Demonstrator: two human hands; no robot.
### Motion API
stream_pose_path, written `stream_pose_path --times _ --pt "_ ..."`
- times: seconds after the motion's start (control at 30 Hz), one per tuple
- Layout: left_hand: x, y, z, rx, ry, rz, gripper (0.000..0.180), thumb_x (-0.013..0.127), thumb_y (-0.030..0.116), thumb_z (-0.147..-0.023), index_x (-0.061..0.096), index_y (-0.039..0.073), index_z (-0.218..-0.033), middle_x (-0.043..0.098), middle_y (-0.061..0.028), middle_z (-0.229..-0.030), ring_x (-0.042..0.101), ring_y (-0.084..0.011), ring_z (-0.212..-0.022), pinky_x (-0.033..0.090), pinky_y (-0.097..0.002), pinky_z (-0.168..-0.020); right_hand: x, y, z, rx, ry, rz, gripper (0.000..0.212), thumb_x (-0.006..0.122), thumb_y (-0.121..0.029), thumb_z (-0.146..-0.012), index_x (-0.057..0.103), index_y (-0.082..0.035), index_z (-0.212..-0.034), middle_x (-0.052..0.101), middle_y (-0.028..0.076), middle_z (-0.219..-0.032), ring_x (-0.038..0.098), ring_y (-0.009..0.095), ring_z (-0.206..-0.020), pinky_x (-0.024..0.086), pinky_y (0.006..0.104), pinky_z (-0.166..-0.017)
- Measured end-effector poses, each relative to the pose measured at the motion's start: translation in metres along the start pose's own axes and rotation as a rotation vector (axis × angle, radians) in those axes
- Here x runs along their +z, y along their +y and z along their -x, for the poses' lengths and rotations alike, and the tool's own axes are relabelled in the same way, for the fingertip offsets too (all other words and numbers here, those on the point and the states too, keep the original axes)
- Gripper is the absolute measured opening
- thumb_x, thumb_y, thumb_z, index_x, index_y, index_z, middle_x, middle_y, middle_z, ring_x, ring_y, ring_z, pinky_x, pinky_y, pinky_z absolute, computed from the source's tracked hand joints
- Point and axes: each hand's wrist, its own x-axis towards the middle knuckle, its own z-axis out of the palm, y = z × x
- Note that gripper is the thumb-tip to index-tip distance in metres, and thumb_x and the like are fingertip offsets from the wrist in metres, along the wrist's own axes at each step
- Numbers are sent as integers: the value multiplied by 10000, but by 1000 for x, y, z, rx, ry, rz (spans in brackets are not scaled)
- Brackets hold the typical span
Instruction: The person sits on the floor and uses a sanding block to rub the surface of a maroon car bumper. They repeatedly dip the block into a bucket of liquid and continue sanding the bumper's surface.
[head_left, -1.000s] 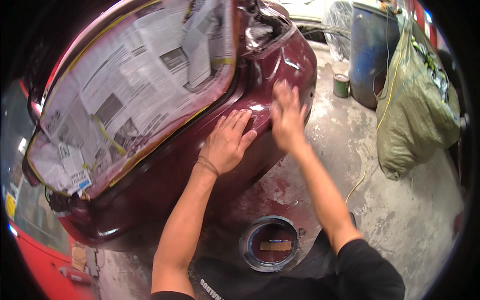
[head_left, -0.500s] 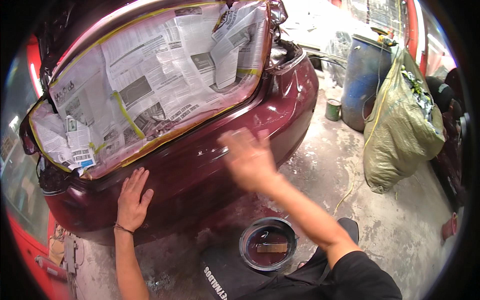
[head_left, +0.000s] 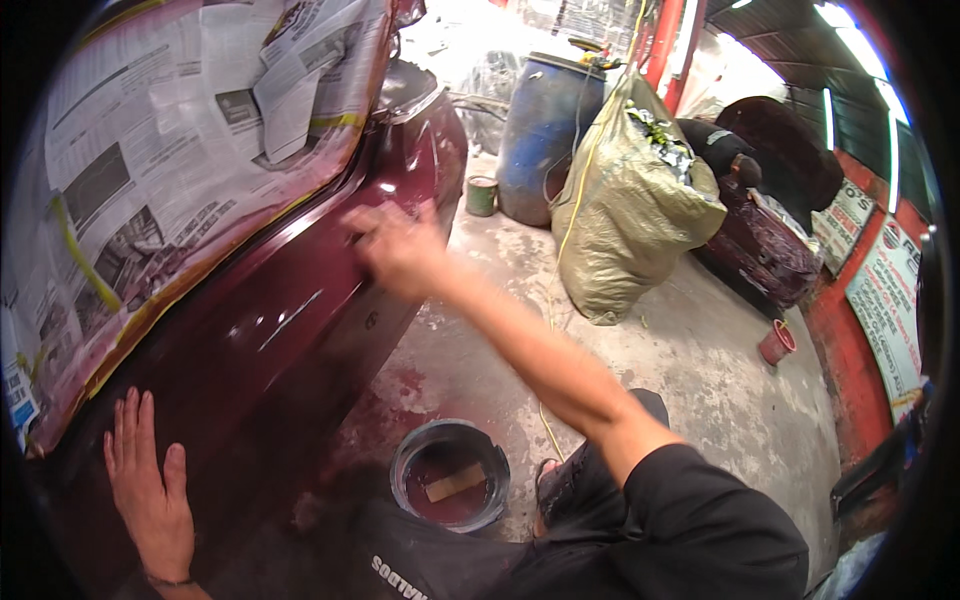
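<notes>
My left hand [head_left: 150, 485] lies flat on the dark maroon car bumper [head_left: 290, 330], fingers outstretched and thumb apart, holding nothing. Farther right along the same bumper is my right hand [head_left: 400, 250], near its rounded corner. Motion smears its fingers, and anything beneath the palm is hidden. Above the bumper, newspaper sheets [head_left: 160, 130] edged with yellow masking tape cover the car's rear opening. Between my legs and the bumper stands a round black tub [head_left: 402, 470] of dark reddish liquid, with a tan rectangular block [head_left: 455, 483] in it.
Beyond the bumper corner stand a blue drum [head_left: 550, 140], a small green can [head_left: 482, 196] and a full woven sack [head_left: 625, 225]. A yellow cord [head_left: 548, 425] runs over the stained concrete floor. Farther right are a red bucket [head_left: 777, 343] and a maroon car part [head_left: 765, 245].
My view has swung right, showing more of the floor and wall there. My right hand has moved along the bumper toward its right corner. My left hand still rests on the bumper.
</notes>
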Motion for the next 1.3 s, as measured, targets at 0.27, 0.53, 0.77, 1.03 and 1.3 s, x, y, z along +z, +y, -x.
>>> stream_pose_path --times 0.27,0.53,0.77,1.03,1.3 --pt "-3 1 -4 5 -45 -36 632 409 443 -1200 459 93 -1723 426 -142 -1800 341 -344 -1691 190 -562 -1383 -11 -122 16 -541 327 -683 565 533 -365 -1073 614 -201 -1607 565 36 -1701 422 325 -1649 140 719 -1361" --pt "1 7 -2 -32 20 -38 603 446 392 -1194 466 98 -1720 440 -134 -1793 357 -342 -1683 204 -557 -1380 -30 -37 21 -76 86 -121 624 586 -329 -1070 538 -76 -1638 478 121 -1762 436 341 -1635 290 703 -1297" --pt "1 -2 1 -22 17 -13 564 474 339 -1188 507 80 -1688 476 -150 -1764 394 -360 -1657 239 -550 -1364 3 -87 39 -395 418 -591 564 550 -292 -1074 583 -183 -1626 567 31 -1700 487 249 -1605 184 703 -1345" --pt "8 77 -51 -21 184 230 443 701 222 -1078 698 45 -1484 672 -187 -1528 615 -380 -1451 467 -477 -1229 24 19 31 224 337 -496 575 499 -347 -1159 484 -160 -1702 457 76 -1777 324 354 -1692 209 705 -1344" --pt "129 221 -187 411 373 438 575 728 438 -984 745 107 -1453 702 -154 -1506 627 -345 -1445 473 -481 -1221 110 106 20 242 399 -717 663 570 -350 -1131 417 -127 -1737 448 109 -1774 362 335 -1664 222 596 -1361"
